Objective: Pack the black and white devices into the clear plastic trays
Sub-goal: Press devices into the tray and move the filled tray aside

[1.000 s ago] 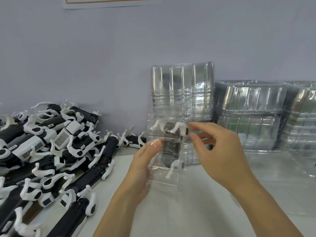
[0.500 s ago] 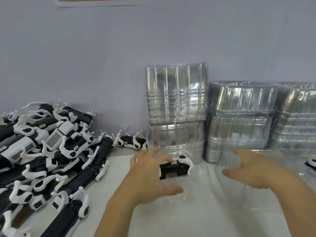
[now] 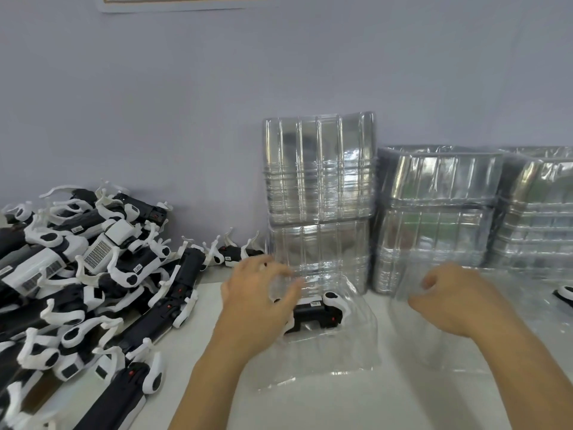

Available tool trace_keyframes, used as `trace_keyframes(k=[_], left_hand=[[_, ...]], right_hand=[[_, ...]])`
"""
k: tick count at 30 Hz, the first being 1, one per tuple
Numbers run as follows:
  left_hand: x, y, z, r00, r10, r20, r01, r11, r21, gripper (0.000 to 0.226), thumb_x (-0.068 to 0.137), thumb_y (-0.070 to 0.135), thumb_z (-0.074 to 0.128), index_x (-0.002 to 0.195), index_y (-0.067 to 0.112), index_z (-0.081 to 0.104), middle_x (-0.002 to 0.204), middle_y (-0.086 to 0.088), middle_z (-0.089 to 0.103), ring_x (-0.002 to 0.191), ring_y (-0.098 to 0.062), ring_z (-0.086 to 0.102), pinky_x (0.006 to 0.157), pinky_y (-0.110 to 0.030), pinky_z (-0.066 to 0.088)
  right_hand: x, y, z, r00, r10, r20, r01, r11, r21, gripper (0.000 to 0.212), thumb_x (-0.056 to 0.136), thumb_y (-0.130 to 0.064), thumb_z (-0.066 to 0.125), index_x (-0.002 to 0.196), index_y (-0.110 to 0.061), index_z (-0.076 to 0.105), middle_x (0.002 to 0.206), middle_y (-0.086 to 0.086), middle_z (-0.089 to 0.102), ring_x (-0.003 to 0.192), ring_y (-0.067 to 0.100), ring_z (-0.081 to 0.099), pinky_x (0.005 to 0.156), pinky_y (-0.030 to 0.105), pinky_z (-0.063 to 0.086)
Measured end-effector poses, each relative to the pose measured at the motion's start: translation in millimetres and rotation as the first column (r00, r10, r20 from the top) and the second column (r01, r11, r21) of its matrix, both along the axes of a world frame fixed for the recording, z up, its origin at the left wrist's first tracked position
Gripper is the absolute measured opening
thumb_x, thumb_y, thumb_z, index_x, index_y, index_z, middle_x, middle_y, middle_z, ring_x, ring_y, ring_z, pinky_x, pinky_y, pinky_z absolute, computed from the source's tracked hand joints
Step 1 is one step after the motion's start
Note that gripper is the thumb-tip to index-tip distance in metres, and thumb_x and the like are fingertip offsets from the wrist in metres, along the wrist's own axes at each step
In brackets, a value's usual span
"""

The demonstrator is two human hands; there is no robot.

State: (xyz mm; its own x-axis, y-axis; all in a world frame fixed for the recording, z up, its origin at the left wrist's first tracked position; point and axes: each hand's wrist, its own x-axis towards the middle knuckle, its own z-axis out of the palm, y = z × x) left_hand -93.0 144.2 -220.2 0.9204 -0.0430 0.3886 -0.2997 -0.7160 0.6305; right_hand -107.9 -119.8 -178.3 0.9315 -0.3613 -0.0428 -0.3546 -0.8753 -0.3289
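A clear plastic tray lies flat on the white table, with one black and white device lying crosswise in its far end. My left hand rests over the tray's left far corner, fingers loosely bent and covering the device's left end. My right hand is to the right, its fingers curled on the left edge of a second clear tray. A big heap of black and white devices fills the left side of the table.
Tall stacks of clear trays stand against the grey wall behind my hands, with more stacks to the right. Part of another device shows at the right edge. Bare white tabletop lies near me.
A second ago both hands held the tray with the device upright in the air. It now lies on the table, and my right hand has moved right and curled its fingers on the second tray.
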Motion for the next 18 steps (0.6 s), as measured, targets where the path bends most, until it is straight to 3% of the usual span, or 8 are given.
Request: trace_keyframes(k=[2, 4, 6, 8, 10, 12, 15, 18], left_hand=[[2.8, 3.3, 0.1, 0.971, 0.238, -0.001, -0.237, 0.968, 0.085, 0.025, 0.09, 0.044, 0.058, 0.113, 0.034, 0.062, 0.126, 0.009, 0.051, 0.123, -0.016, 0.039, 0.097, -0.036, 0.037], [5.5, 8.1, -2.1, 0.913, 0.354, -0.204, -0.339, 0.935, 0.103, 0.036, 0.091, 0.041, 0.056, 0.124, 0.025, 0.053, 0.127, -0.001, 0.048, 0.115, -0.025, 0.044, 0.084, -0.035, 0.04], [7.3, 14.2, -5.6, 0.859, 0.357, -0.367, -0.35, 0.933, 0.089, 0.041, 0.091, 0.041, 0.055, 0.127, 0.022, 0.048, 0.126, -0.006, 0.048, 0.11, -0.029, 0.051, 0.079, -0.034, 0.04], [9.8, 18.6, -9.0, 0.84, 0.34, -0.423, -0.343, 0.937, 0.071, 0.037, 0.092, 0.039, 0.055, 0.122, 0.02, 0.048, 0.115, -0.005, 0.056, 0.102, -0.028, 0.056, 0.074, -0.032, 0.039], [11.0, 19.9, -10.3, 0.833, 0.328, -0.445, -0.345, 0.938, 0.046, 0.031, 0.092, 0.037, 0.055, 0.117, 0.02, 0.05, 0.105, -0.003, 0.062, 0.096, -0.026, 0.06, 0.07, -0.031, 0.043], [11.5, 19.7, -11.0, 0.837, 0.308, -0.453, -0.341, 0.94, 0.01, 0.027, 0.092, 0.036, 0.055, 0.115, 0.021, 0.053, 0.105, -0.004, 0.064, 0.092, -0.028, 0.065, 0.08, -0.034, 0.051], [10.1, 17.1, -8.2, 0.851, 0.268, -0.452, -0.322, 0.946, -0.045, 0.025, 0.091, 0.035, 0.056, 0.112, 0.021, 0.056, 0.106, -0.006, 0.066, 0.089, -0.028, 0.068, 0.088, -0.04, 0.055], [9.1, 11.6, -7.8, 0.875, 0.182, -0.448, -0.281, 0.946, -0.164, 0.025, 0.09, 0.034, 0.061, 0.112, 0.022, 0.059, 0.105, -0.006, 0.067, 0.082, -0.026, 0.071, 0.083, -0.041, 0.059]], right_hand=[[0.0, 0.8, 1.1, 0.998, -0.008, 0.067, 0.007, 1.0, 0.012, 0.014, 0.083, -0.032, 0.065, 0.086, -0.018, 0.068, 0.088, -0.001, 0.066, 0.081, 0.022, 0.064, 0.073, 0.035, 0.055], [-1.1, 1.4, 3.3, 0.993, -0.022, 0.114, 0.021, 1.0, 0.011, 0.013, 0.084, -0.032, 0.066, 0.084, -0.019, 0.066, 0.08, -0.002, 0.061, 0.076, 0.022, 0.061, 0.067, 0.033, 0.05], [-3.7, 1.1, 8.2, 0.985, -0.04, 0.165, 0.038, 0.999, 0.016, 0.013, 0.085, -0.034, 0.066, 0.085, -0.021, 0.065, 0.079, -0.003, 0.058, 0.074, 0.022, 0.057, 0.067, 0.034, 0.047], [-7.2, 1.1, 16.1, 0.974, -0.052, 0.222, 0.042, 0.998, 0.049, 0.015, 0.083, -0.035, 0.067, 0.079, -0.02, 0.065, 0.077, -0.004, 0.06, 0.07, 0.019, 0.056, 0.064, 0.034, 0.045], [-11.7, 0.7, 25.8, 0.96, -0.059, 0.273, 0.041, 0.997, 0.072, 0.018, 0.083, -0.036, 0.068, 0.073, -0.021, 0.064, 0.073, -0.004, 0.062, 0.067, 0.018, 0.056, 0.06, 0.032, 0.042], [-16.4, -0.3, 35.9, 0.936, -0.057, 0.349, 0.023, 0.995, 0.1, 0.027, 0.083, -0.033, 0.067, 0.064, -0.014, 0.061, 0.06, -0.001, 0.06, 0.057, 0.019, 0.055, 0.053, 0.029, 0.038], [-26.0, 2.4, 51.5, 0.871, -0.072, 0.486, -0.01, 0.986, 0.165, 0.035, 0.081, -0.03, 0.065, 0.062, -0.004, 0.055, 0.047, -0.001, 0.048, 0.048, 0.021, 0.046, 0.048, 0.026, 0.035], [-33.2, 7.0, 61.9, 0.791, -0.092, 0.605, -0.066, 0.97, 0.235, 0.035, 0.079, -0.029, 0.063, 0.062, -0.002, 0.051, 0.044, -0.006, 0.036, 0.047, 0.018, 0.037, 0.049, 0.026, 0.032]])
